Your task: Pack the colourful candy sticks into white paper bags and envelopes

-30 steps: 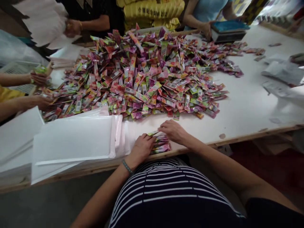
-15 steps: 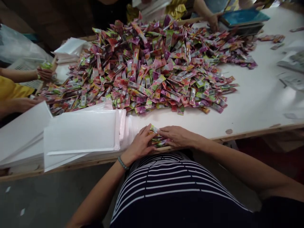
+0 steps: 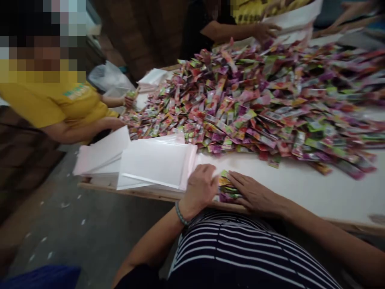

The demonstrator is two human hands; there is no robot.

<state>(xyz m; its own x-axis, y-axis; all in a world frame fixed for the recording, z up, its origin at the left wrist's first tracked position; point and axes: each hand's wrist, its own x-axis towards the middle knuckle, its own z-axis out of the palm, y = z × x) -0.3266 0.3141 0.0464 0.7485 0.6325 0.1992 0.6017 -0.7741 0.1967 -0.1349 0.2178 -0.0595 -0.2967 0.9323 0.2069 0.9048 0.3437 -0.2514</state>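
Note:
A small bundle of colourful sachets (image 3: 226, 186) lies at the near edge of the white table (image 3: 303, 188). My left hand (image 3: 201, 188) presses against its left side and my right hand (image 3: 254, 193) against its right side, so the bundle is squeezed between them. Beyond it a big heap of the same pink, green and purple sachets (image 3: 255, 96) covers the table's middle. A beaded band sits on my left wrist.
A stack of white flat bags (image 3: 156, 162) lies left of my hands, overhanging the table edge. A person in a yellow shirt (image 3: 60, 104) handles sachets at the left end. Another person's hand (image 3: 266, 30) holds white bags at the far side. Grey floor lies below left.
The view has swung left, bringing the person in yellow into sight. My hands stay pressed on the small bundle at the table edge.

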